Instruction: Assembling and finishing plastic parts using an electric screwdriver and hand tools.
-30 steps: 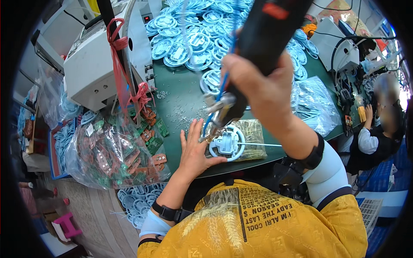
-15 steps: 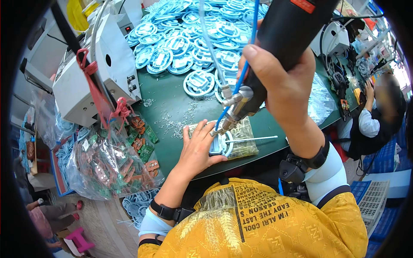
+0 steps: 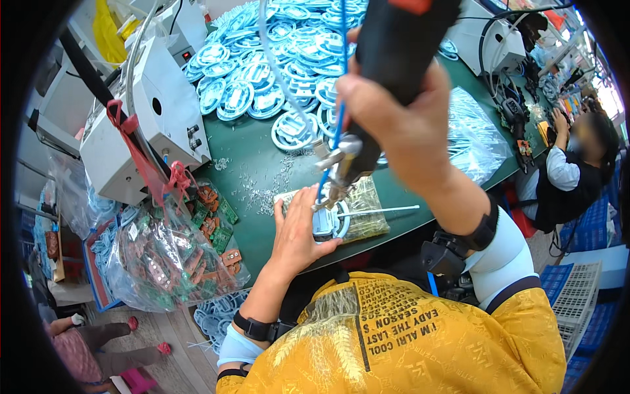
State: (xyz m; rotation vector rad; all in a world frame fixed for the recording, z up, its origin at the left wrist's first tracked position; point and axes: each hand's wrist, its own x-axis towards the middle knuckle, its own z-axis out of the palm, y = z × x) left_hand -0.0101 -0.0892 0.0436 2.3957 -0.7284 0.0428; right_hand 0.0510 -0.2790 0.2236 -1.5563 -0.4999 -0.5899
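I have the right hand [image 3: 400,131] wrapped around the body of a black driver [image 3: 403,56], its metal nose [image 3: 335,186] angled down to a pale blue ring piece [image 3: 325,226]. That piece lies on a yellowish wrapped pad [image 3: 371,224] by the near edge of the tabletop [image 3: 239,138], with a thin white rod [image 3: 384,210] reaching from it toward the right edge. My left hand [image 3: 298,230] is at the piece's left side, fingers stretched up toward the nose and thumb spread along the bottom. It covers part of the ring, so I cannot tell whether it pinches the rim or only presses on it.

I read the step in hand as driving a fastener into the ring piece: the nose is at its upper part, and loose silver bits that look like screws [image 3: 261,192] are scattered between the pad and the pile of ring pieces [image 3: 262,72] at the far edge. Whether the tip actually touches, I can't make out from here; the fingertips are too close.

As I judge it, the next move calls for a firm left hand, fingertips clear of the nose, and the driver square over its hole before I push. A slanted tip could slip off or skew the piece.
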